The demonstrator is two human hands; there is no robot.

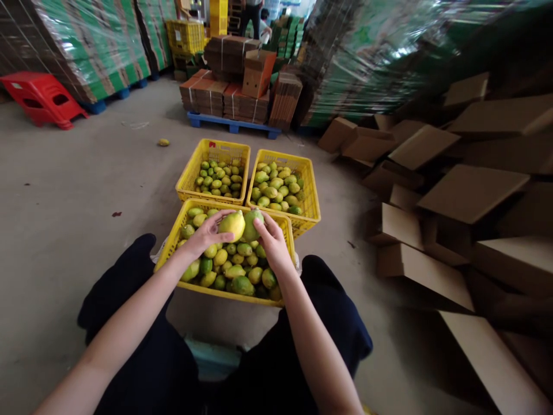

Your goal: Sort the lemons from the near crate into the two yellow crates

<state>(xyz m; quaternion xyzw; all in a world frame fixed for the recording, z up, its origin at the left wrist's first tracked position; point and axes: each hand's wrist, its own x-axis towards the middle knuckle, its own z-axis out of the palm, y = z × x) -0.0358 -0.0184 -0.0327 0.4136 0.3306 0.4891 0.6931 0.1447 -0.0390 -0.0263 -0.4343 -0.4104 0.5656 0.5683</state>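
Note:
My left hand [211, 231] is closed around a yellow lemon [232, 226]. Beside it, my right hand [272, 239] grips a greener lemon [252, 226], and the two fruits are side by side, close together. Both hands are above a yellow plastic crate [233, 295] full of green and yellow lemons [235, 271], set between my knees. Behind it stand two more yellow crates: the left one [184, 185] and the right one [314, 193], each with lemons inside.
One lemon [163, 142] lies on the floor near a red stool [43, 98]. Flattened cartons [207, 95] are stacked on a blue pallet [233, 124]. Loose cardboard boxes [473, 193] crowd the right side. Wrapped pallet stacks [99, 43] and a person [251, 17] are behind.

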